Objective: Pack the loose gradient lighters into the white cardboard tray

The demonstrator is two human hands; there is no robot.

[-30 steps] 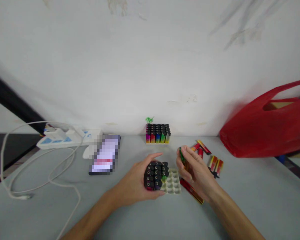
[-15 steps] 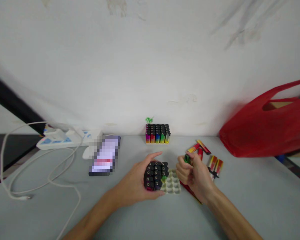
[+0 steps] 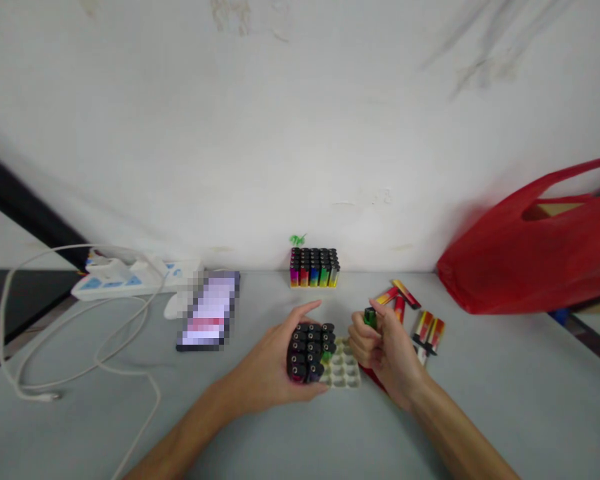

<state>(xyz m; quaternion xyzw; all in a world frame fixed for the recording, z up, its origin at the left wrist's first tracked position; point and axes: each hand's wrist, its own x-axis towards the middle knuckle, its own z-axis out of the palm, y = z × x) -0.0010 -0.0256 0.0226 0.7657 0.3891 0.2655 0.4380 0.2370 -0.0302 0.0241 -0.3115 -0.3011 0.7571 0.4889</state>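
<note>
My left hand curves around a block of black-topped lighters, its thumb along the near side and a finger stretched past the far side. These lighters stand upright in the left part of a pale tray with round sockets. Bare sockets show in the tray's right part. Just right of the tray, my right hand is closed around a green lighter, whose top pokes out between thumb and fingers. Partly hidden under that hand lies a red lighter.
Against the wall stands a full tray of coloured lighters. Several red-yellow lighters lie loose to the right. A red bag sits at the far right. Left are a phone, a power strip and a looped white cable.
My right hand has tilted slightly and shifted a little left, with the green lighter still in it. My left hand stays around the block of lighters.
</note>
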